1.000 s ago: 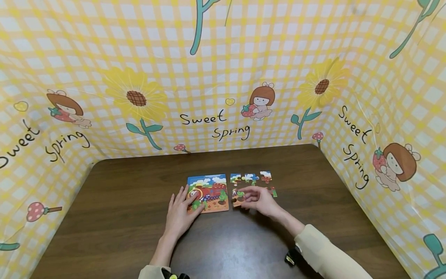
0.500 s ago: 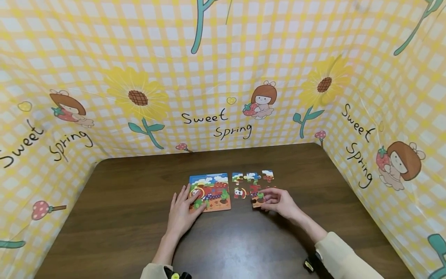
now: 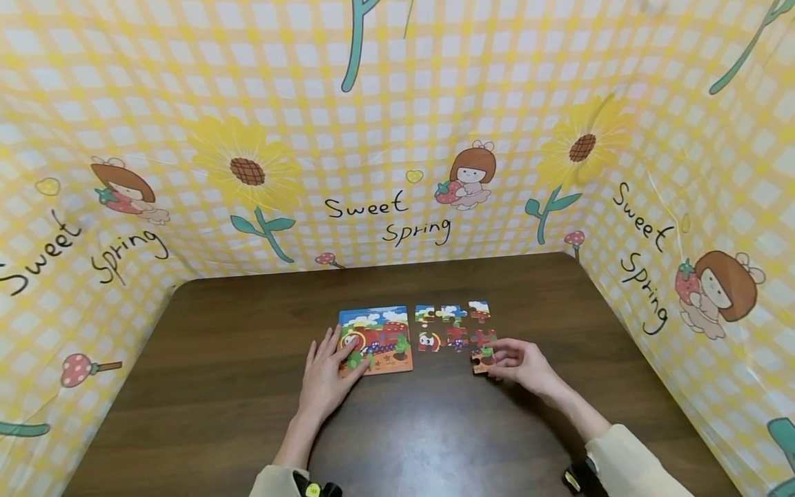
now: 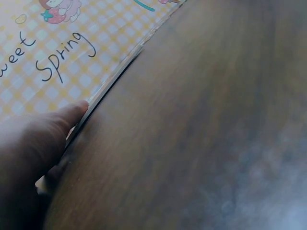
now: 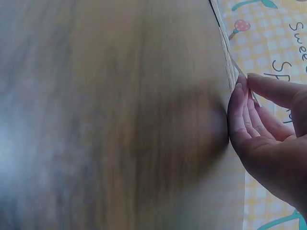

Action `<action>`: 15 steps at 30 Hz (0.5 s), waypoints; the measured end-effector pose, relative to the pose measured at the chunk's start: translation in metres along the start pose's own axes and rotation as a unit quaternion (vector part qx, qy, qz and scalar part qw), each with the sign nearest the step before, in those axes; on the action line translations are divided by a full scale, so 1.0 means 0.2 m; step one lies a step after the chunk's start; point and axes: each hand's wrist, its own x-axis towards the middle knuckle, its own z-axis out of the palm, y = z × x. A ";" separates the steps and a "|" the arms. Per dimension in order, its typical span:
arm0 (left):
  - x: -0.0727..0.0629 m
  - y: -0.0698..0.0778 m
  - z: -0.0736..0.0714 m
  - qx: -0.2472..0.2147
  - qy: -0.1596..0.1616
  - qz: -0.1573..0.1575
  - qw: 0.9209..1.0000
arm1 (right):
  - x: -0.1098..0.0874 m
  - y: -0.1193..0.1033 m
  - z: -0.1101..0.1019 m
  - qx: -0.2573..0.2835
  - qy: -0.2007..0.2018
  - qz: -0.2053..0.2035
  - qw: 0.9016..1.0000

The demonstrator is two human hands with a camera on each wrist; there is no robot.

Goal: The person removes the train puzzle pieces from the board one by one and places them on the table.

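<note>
My left hand (image 3: 324, 376) rests on the left part of a square picture board (image 3: 386, 335) with a colourful train picture, fingers spread and thumb across its lower edge. To the board's right, my right hand (image 3: 528, 366) pinches a jigsaw piece (image 3: 482, 360) with a green plant on brown ground, between thumb and fingers. That piece lies just below a red jigsaw piece (image 3: 482, 337) at the right of the lower row. In the right wrist view, the piece shows edge-on as a thin line at the fingertips (image 5: 252, 79). The left wrist view shows the left hand (image 4: 38, 139) but not its contact.
Several other jigsaw pieces lie in two rows, among them a white-faced piece (image 3: 428, 341), a middle red piece (image 3: 456, 337) and a cloud piece (image 3: 479, 310). Yellow checked cloth (image 3: 373, 138) walls in the brown table (image 3: 248, 345) at the back and sides.
My right hand has moved right with the plant piece, from beside the board to below the rightmost column. The white-faced and red pieces are now uncovered. My left hand stays on the board.
</note>
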 end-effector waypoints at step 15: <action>0.00 0.00 0.00 -0.007 0.003 0.001 1.000 | -0.03 -0.02 -0.04 -0.061 0.019 0.001 0.998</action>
